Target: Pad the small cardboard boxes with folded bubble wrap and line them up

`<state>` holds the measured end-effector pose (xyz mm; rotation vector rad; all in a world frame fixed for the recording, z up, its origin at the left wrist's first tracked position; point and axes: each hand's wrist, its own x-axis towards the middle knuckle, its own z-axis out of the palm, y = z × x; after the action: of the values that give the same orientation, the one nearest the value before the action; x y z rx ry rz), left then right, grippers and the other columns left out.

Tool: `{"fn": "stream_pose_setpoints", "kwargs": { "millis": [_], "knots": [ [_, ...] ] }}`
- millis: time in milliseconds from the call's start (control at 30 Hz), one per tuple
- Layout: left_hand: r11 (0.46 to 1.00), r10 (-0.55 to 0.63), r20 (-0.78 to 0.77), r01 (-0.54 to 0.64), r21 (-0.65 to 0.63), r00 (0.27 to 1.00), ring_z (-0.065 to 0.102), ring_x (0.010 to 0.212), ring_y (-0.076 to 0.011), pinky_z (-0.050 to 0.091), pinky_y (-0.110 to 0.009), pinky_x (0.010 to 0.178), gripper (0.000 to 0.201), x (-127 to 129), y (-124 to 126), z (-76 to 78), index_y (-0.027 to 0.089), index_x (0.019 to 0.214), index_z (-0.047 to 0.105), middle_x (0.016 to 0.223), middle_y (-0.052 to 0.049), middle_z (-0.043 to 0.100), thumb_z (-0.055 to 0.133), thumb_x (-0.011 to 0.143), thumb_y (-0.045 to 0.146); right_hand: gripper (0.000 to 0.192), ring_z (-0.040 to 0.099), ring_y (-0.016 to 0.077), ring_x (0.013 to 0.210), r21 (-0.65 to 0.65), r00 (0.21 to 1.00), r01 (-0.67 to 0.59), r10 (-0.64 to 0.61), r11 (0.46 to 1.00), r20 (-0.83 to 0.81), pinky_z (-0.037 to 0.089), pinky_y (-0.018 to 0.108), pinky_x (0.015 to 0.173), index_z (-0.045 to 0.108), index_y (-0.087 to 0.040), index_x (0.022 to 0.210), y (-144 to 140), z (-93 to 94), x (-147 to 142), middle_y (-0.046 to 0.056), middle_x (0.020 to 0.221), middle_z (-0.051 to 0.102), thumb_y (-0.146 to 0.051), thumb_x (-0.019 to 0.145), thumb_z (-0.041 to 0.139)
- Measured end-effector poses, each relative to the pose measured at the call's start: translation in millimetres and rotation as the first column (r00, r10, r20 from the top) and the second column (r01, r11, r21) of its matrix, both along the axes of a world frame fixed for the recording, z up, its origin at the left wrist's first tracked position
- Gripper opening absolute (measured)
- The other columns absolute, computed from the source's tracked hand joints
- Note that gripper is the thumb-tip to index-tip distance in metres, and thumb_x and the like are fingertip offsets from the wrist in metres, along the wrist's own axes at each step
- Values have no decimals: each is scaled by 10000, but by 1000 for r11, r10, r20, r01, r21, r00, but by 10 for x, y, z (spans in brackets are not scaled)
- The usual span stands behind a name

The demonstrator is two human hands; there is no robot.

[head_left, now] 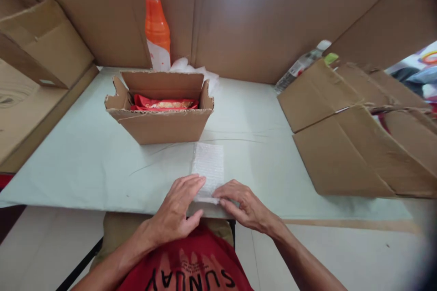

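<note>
A small white piece of bubble wrap [209, 163] lies flat near the table's front edge. My left hand [178, 207] rests against its left side, fingers stretched out and thumb apart from them. With thumb and fingertips, my right hand [244, 204] pinches the near right corner of the bubble wrap, where the edge looks raised or folded. Just beyond it stands an open cardboard box [164, 128] with red packets [165, 103] inside; how many is hidden by the box walls.
An orange drink bottle [157, 27] stands behind the box, beside crumpled white plastic [191, 66]. Cardboard boxes [344, 150] fill the table's right side, with a clear bottle [300, 67] behind them. Another carton [51, 47] is at far left. Cardboard panels [259, 22] wall the back.
</note>
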<state>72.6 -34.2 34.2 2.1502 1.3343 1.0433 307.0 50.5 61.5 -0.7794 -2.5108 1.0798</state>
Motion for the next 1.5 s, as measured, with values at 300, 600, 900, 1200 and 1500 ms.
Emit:
{"fn": "stream_pose_setpoints", "kwargs": {
  "millis": [300,600,900,1200,1500],
  "knots": [
    [926,309,51,-288,-243,950,684,1056,-214,562,-352,926,516,94,65,-187,182,1403,518,1232,-112,703,533,888,181,541,695,222,914,-382,910,362,-412,850,-55,571,360,862,624,-248,1296,-117,-232,108,68,1030,737,-489,820,717],
    [914,310,-232,-356,-193,922,633,743,-190,532,-304,717,625,116,150,-189,176,1464,445,831,-33,673,582,854,189,291,646,181,699,251,879,475,-468,844,-92,526,356,724,623,-242,1242,-233,-324,-48,48,888,725,-281,957,581],
    [946,321,-146,-324,0,936,621,1078,-277,521,-419,926,505,67,87,-82,158,1393,481,1179,-148,652,604,910,232,246,652,255,1096,504,988,96,-142,858,54,487,421,881,680,-210,1156,-248,-292,-123,111,1196,732,-148,974,526],
    [976,217,-62,-219,-19,974,645,795,-208,528,-359,749,344,16,47,-74,124,1277,578,896,-74,719,534,935,140,242,711,197,909,198,948,316,-301,928,-102,580,333,788,698,-236,1143,-200,-203,-116,67,1006,756,-220,1001,503],
    [935,345,-159,-354,-29,925,647,933,-232,548,-380,836,347,67,180,-129,156,1278,579,1046,-106,688,530,935,165,229,632,268,1121,594,992,84,-123,800,25,464,426,894,649,-181,1172,-211,-287,-152,114,1186,726,-176,949,597]
  ]
}}
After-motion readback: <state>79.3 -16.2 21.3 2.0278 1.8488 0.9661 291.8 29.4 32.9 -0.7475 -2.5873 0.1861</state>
